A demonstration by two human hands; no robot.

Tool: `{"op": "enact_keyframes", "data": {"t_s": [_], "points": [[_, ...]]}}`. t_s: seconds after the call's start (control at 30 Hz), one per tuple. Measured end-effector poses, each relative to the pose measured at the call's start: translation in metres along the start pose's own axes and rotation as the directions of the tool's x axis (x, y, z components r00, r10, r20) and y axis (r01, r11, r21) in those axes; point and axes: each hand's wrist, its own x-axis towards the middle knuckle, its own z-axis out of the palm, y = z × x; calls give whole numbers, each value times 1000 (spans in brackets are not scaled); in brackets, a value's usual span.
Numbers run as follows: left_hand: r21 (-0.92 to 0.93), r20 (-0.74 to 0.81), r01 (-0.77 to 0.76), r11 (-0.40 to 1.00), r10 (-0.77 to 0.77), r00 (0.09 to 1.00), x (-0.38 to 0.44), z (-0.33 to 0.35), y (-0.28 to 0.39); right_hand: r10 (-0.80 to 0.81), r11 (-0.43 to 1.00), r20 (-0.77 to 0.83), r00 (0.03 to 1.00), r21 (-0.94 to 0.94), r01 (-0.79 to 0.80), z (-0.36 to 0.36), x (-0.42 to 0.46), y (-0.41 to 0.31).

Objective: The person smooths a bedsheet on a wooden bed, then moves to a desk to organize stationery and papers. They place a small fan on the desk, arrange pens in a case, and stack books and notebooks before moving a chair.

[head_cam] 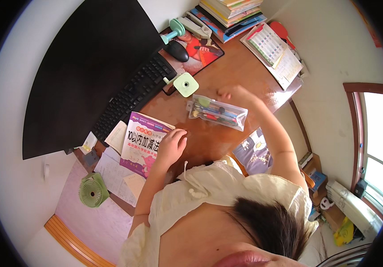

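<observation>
My left hand point(173, 147) rests over the right edge of a purple and white arithmetic workbook point(138, 142), its fingers bent and lying close together. The workbook lies closed on the brown wooden desk point(198, 143), and its cover bears printed Chinese writing and sums. My right hand point(236, 94), slightly blurred, hovers by the upper edge of a clear zip pencil pouch point(218, 112). Pencils and other stationery show through the plastic. Whether those fingers touch the pouch is unclear. Beyond it sits a pale green square pencil sharpener point(186, 84) with a dark round hole.
A black keyboard point(131, 96) runs below a large dark monitor point(88, 73). The mouse point(177, 51) sits on a picture mouse pad point(208, 58) near a mint stand point(174, 30). Stacked books point(228, 16), notebooks point(275, 55), loose papers point(111, 170) and a green fan point(93, 192) surround the desk.
</observation>
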Motion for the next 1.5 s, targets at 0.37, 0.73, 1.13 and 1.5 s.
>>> {"op": "enact_keyframes", "data": {"t_s": [0.37, 0.73, 1.13, 1.5], "points": [[-9, 75, -32, 999, 32, 997, -3, 14, 5, 68, 947, -17, 998, 316, -59, 56, -41, 17], [0, 66, 18, 1000, -18, 998, -17, 8, -7, 193, 912, -703, 684, 385, 140, -34, -16, 44], [-3, 38, 33, 999, -33, 999, -2, 5, -8, 464, 872, -760, 454, 303, -384, -211, 169, 70], [29, 47, 44, 999, -45, 998, -1, 0, -19, 590, 805, -786, 183, 591, -56, -171, 154, 108]]}}
